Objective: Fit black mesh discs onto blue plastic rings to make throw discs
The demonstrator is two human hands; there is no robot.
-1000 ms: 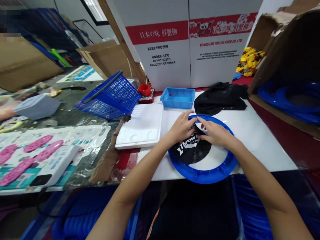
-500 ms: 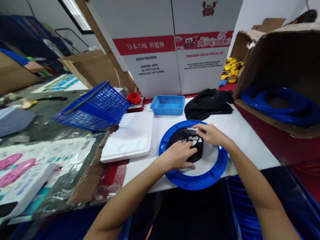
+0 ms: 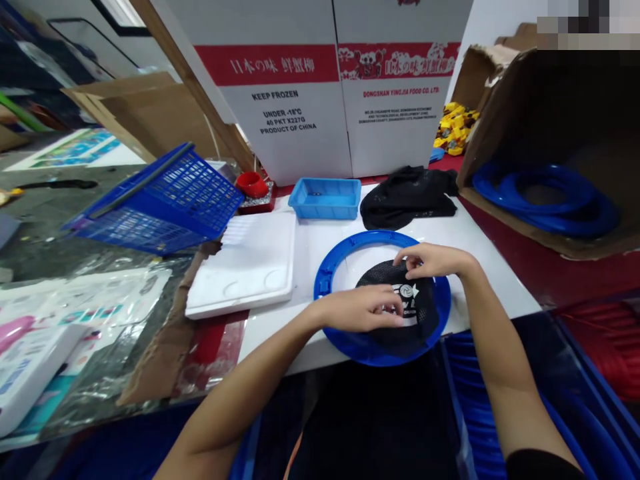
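A blue plastic ring [image 3: 330, 267] lies flat on the white tabletop close to me. Inside it, a round black mesh cloth [image 3: 383, 272] with white printing is spread toward the ring's right and near side. My left hand [image 3: 363, 308] reaches over the ring's left side, fingers bent and apart over the print, partly covering it. At the cloth's far edge, my right hand [image 3: 434, 260] has its fingers curved and a gap between forefinger and thumb. Whether the fingertips press on the cloth is hard to see.
A light-blue tray [image 3: 325, 200] and a heap of black cloth [image 3: 407, 197] stand behind the ring. Left are a white foam slab [image 3: 260, 260] and a tilted blue basket [image 3: 165, 200]. A cardboard box [image 3: 565, 113] at right holds blue rings [image 3: 545, 200].
The black mesh cloth has shifted right and toward me within the ring and lies more spread out. Both hands have changed finger pose, and the whole view has shifted slightly.
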